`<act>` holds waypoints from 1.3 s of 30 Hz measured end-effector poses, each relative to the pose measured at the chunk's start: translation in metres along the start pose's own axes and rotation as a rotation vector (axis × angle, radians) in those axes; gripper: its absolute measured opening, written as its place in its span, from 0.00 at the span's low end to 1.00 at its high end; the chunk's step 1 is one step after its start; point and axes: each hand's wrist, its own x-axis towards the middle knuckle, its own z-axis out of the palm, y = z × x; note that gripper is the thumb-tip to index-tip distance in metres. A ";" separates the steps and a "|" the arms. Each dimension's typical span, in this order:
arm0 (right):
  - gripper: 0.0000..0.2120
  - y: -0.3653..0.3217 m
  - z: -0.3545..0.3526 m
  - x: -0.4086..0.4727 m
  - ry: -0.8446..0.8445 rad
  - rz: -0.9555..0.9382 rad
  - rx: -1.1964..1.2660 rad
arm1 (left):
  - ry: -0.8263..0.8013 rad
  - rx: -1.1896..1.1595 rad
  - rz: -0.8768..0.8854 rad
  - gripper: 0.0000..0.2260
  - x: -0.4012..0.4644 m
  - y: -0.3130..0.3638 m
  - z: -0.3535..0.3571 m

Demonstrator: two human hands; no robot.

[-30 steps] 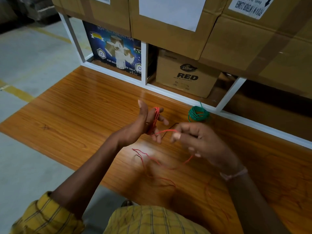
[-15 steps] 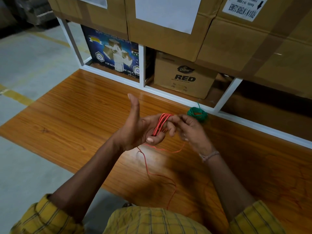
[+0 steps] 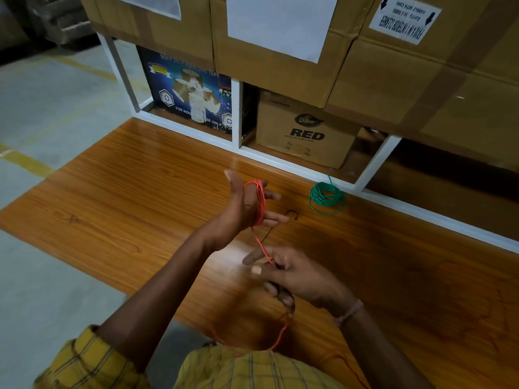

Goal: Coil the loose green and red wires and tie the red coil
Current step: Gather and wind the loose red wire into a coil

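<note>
- The red wire [image 3: 259, 203] is thin and smooth, looped in several turns round the fingers of the left hand [image 3: 244, 209]; that hand stands on edge above the board, thumb up, fingers straight and slightly spread, so the loops form a narrow oval band across them.
- One strand runs taut from the loops down to the right hand [image 3: 292, 272], which pinches it between thumb and forefinger; its other fingers curl loosely under (their tips are blurred).
- Below the right hand the loose tail of the wire sags in a soft curve toward the person's lap and shows against a yellow checked shirt [image 3: 252, 369].
- The green wire [image 3: 326, 195] is already a small round coil of many thin turns, lying flat on the board just beside the white frame [image 3: 283, 164], one short end poking upward; it is well apart from both hands.
- A short dark wire piece [image 3: 292, 213] lies on the board just past the left fingertips.
- The surface is a glossy wooden board [image 3: 126, 197] with orange-brown grain, catching a pale glare near the right hand.
- It sits on a dull grey concrete floor [image 3: 50, 108] marked with a faded yellow stripe.
- Behind, the white metal frame carries taped brown cardboard cartons [image 3: 379, 74] with white paper labels; under it stand a blue printed tape box [image 3: 191, 91] and a plain carton marked "RED" [image 3: 306, 130].
</note>
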 end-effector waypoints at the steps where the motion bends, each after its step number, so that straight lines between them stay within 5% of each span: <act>1: 0.11 -0.003 -0.002 -0.003 -0.018 0.007 0.023 | 0.027 0.065 0.010 0.66 -0.001 -0.002 -0.002; 5: 0.12 -0.013 -0.022 -0.023 -0.148 0.029 0.007 | 0.124 0.370 0.008 0.59 -0.004 -0.013 -0.018; 9: 0.11 -0.025 -0.051 -0.043 -0.175 -0.117 -0.154 | 0.060 0.326 -0.082 0.60 -0.014 -0.012 -0.037; 15: 0.13 -0.038 -0.092 -0.021 0.064 -0.273 0.068 | -0.191 0.299 -0.156 0.58 -0.024 0.000 -0.023; 24: 0.11 -0.004 -0.095 0.046 0.521 -0.290 -0.019 | -0.415 -0.082 -0.100 0.63 -0.023 0.015 -0.004; 31: 0.15 0.037 -0.041 0.056 0.288 -0.091 0.190 | -0.280 -0.348 0.028 0.64 -0.013 0.022 -0.009; 39: 0.10 0.024 0.007 0.012 0.183 -0.097 -0.057 | -0.009 -0.343 0.065 0.56 0.004 0.012 -0.004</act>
